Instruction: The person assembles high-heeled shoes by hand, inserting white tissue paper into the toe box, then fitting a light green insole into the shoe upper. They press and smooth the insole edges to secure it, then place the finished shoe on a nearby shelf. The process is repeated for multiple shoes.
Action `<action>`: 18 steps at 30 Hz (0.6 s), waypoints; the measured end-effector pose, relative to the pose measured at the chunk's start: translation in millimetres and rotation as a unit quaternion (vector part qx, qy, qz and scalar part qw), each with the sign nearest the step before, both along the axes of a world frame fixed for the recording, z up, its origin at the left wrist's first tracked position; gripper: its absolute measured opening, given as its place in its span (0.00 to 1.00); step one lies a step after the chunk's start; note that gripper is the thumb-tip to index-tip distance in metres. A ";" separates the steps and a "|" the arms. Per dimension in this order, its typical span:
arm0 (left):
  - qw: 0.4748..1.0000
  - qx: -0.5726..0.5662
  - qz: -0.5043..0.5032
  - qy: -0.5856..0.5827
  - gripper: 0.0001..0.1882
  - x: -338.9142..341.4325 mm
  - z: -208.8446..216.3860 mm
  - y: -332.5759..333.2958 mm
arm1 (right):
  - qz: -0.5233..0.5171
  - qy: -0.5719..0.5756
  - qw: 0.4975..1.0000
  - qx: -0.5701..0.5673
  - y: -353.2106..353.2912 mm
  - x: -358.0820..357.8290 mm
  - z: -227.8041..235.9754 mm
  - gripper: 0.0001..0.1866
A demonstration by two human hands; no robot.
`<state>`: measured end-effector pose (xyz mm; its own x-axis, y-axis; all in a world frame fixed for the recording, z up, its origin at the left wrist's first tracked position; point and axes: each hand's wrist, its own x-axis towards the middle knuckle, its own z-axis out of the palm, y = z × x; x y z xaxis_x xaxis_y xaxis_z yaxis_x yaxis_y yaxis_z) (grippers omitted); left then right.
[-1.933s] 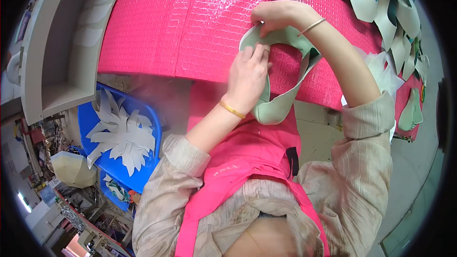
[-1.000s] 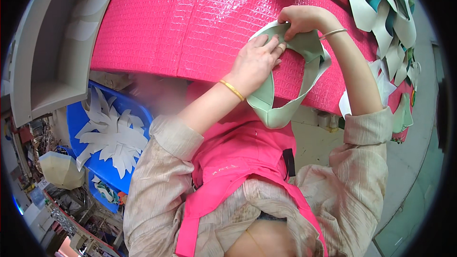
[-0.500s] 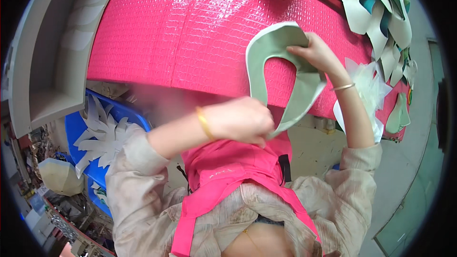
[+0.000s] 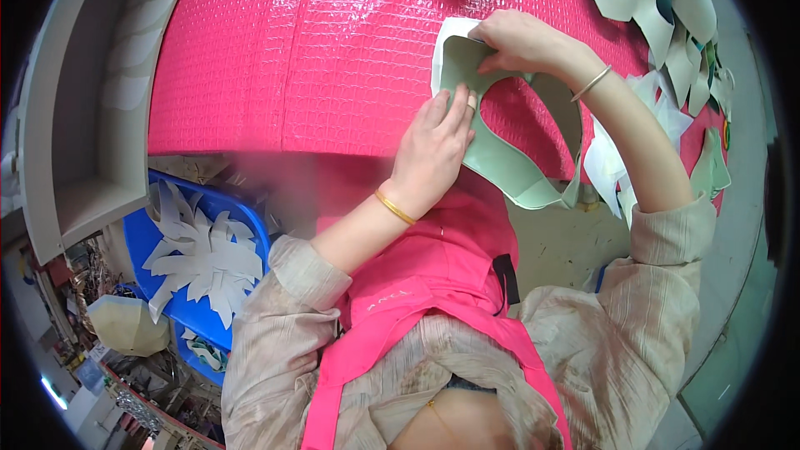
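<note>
A pale green, U-shaped shoe upper [image 4: 500, 154] with a white outer edge lies partly on the pink table, its near end reaching past the front edge. My left hand [image 4: 433, 143] rests flat on its left side, fingers stretched out and fingertips on the green face. At the far end, my right hand [image 4: 521, 40] pinches the upper's edge between thumb and fingers. A gold bracelet circles my left wrist and a pale one my right.
Several white and green shoe uppers [image 4: 658, 8] are heaped at the back right. Clear plastic sheeting [image 4: 612, 158] lies beside my right forearm. A blue bin [image 4: 208, 317] with white cut pieces stands below left, near a grey shelf [image 4: 92, 187]. The pink table [image 4: 225, 75] spreads ahead.
My left hand, earlier closed near the upper's near end, has moved up and opened flat onto it. My right hand has shifted left and away from me, and the upper has turned.
</note>
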<state>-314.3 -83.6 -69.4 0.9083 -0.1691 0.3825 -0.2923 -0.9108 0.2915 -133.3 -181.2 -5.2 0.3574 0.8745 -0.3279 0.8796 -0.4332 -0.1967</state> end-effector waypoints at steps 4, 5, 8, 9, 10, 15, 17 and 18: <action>0.997 -0.010 0.009 0.076 0.20 9.6 14.2 -3.9 | 0.003 -0.016 0.999 -0.043 4.0 0.3 -0.8 0.16; 0.994 -0.012 0.010 0.110 0.20 14.6 17.7 -6.0 | 0.001 -0.011 0.999 -0.038 4.2 -0.1 -0.8 0.15; 0.999 0.042 -0.001 0.012 0.19 25.2 7.8 -11.7 | 0.007 0.011 1.000 -0.022 2.4 2.3 0.1 0.14; 0.997 0.062 -0.014 -0.042 0.18 27.5 2.9 -10.7 | 0.015 0.026 0.999 -0.018 -0.3 6.7 1.5 0.14; 0.999 0.022 -0.013 -0.039 0.18 28.7 -1.0 -8.9 | 0.023 0.040 0.999 -0.014 -2.1 11.1 2.1 0.13; 0.996 -0.030 -0.027 0.079 0.19 39.1 9.3 -7.4 | -0.010 0.045 0.999 -0.025 -5.0 17.4 -8.0 0.13; 0.999 0.006 -0.037 -0.007 0.17 43.6 3.1 -9.5 | -0.022 0.063 0.997 -0.036 -3.4 15.8 -1.9 0.13; 0.998 0.024 -0.041 -0.050 0.16 45.6 -0.7 -9.7 | -0.038 0.094 0.994 -0.043 -4.7 16.5 4.1 0.13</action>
<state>-268.7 -93.3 -70.0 0.8480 -0.2615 0.4609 -0.3918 -0.8950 0.2131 -116.8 -186.0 -1.1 0.3460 0.8131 -0.4681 0.7951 -0.5190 -0.3138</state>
